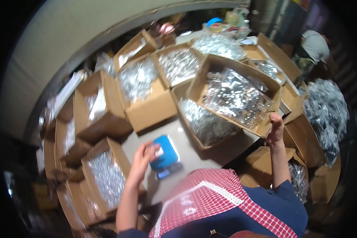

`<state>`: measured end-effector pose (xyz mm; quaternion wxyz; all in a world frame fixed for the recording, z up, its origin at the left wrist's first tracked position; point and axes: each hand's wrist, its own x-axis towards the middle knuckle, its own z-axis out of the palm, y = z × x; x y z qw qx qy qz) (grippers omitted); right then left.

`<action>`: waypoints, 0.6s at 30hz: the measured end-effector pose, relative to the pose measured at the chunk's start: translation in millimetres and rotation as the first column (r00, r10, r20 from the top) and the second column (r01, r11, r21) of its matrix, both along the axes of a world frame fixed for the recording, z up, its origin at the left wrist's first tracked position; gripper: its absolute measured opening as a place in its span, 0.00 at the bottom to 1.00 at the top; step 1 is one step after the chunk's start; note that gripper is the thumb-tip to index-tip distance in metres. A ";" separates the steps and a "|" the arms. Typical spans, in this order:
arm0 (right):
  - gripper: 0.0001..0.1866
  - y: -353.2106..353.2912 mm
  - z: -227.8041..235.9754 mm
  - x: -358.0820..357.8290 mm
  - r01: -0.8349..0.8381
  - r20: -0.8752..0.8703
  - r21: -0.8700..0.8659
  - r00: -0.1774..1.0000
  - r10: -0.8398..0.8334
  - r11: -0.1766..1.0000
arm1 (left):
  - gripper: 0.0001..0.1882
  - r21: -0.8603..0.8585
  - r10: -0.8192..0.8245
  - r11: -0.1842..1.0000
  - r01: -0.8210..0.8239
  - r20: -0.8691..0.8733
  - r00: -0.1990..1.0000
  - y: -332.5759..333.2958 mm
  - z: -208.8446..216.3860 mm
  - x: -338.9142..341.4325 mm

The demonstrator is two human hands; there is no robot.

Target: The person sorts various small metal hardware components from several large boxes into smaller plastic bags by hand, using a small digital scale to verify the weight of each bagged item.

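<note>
My right hand (276,129) is closed round the near right corner of a tilted cardboard box (231,119). Inside that box lie small shiny metal pieces (240,93), some of them in clear plastic. My left hand (142,156) reaches over a small digital scale with a blue top (167,152). Its fingers are drawn together at a small whitish thing (159,152), too blurred to name; whether it rests on the scale cannot be made out. The scale sits on a pale tabletop (198,156) in front of my checked red apron.
Open cartons ring the table; one of clear packets (107,178) stands left, another (139,81) behind the scale. Beneath the tilted box is a carton of plastic packets (206,123). A large clear plastic bag (325,115) lies at right, near a person in grey (315,45).
</note>
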<state>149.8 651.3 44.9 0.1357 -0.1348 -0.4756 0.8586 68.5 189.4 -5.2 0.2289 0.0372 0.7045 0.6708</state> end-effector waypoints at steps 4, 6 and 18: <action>0.19 -87.9 -21.9 -34.6 -0.195 0.183 -0.135 0.959 0.218 0.972 | 0.45 0.380 -0.009 0.918 -0.116 0.312 0.950 2.6 30.5 -8.6; 0.24 -154.5 -25.0 -43.3 -0.270 0.305 -0.129 0.905 0.297 0.954 | 0.39 0.326 0.026 0.936 -0.129 0.302 0.953 -17.8 47.2 -10.6; 0.35 -249.6 -90.5 -98.1 -0.583 0.558 0.086 0.700 0.446 0.808 | 0.41 0.230 0.539 0.789 -0.570 0.185 0.821 -59.7 -57.7 48.6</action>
